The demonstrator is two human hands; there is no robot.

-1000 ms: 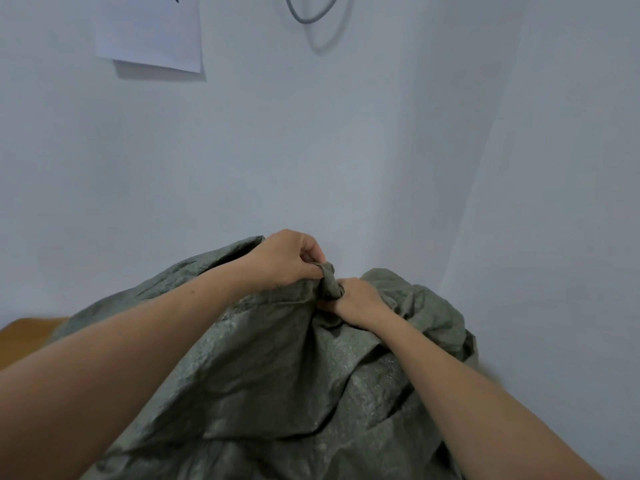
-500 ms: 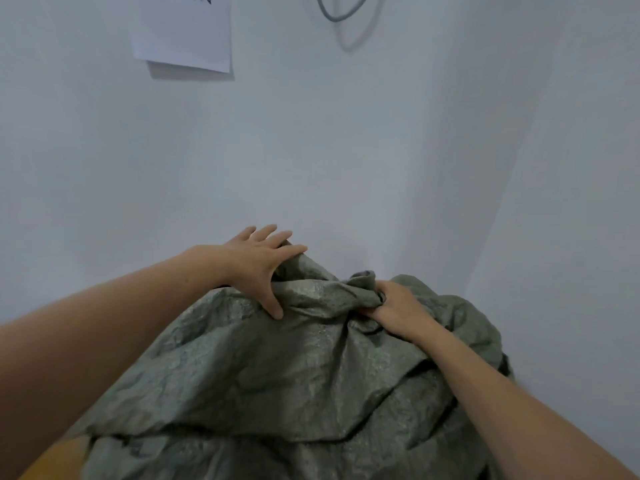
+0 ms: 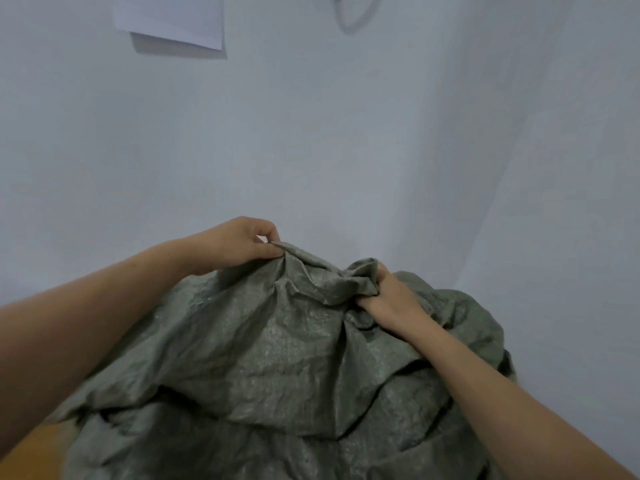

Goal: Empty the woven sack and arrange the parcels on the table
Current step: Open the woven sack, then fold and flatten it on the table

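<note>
A large grey-green woven sack (image 3: 277, 358) fills the lower half of the head view, bulging and crumpled. My left hand (image 3: 239, 245) pinches a fold of its top edge at the far left of the bunched mouth. My right hand (image 3: 388, 292) is closed around the gathered cloth at the right of the mouth. The two hands are apart, with a ridge of sack stretched between them. No parcels show; whatever is inside is hidden by the cloth.
A wooden table (image 3: 31, 448) shows as an orange patch at the lower left under the sack. White walls meet in a corner behind and to the right. A sheet of paper (image 3: 173, 19) and a grey cable (image 3: 346, 15) hang on the far wall.
My left hand, which lay flat and spread on the sack half a second ago, has closed on a fold of its top edge. My right hand kept its grip on the bunched mouth.
</note>
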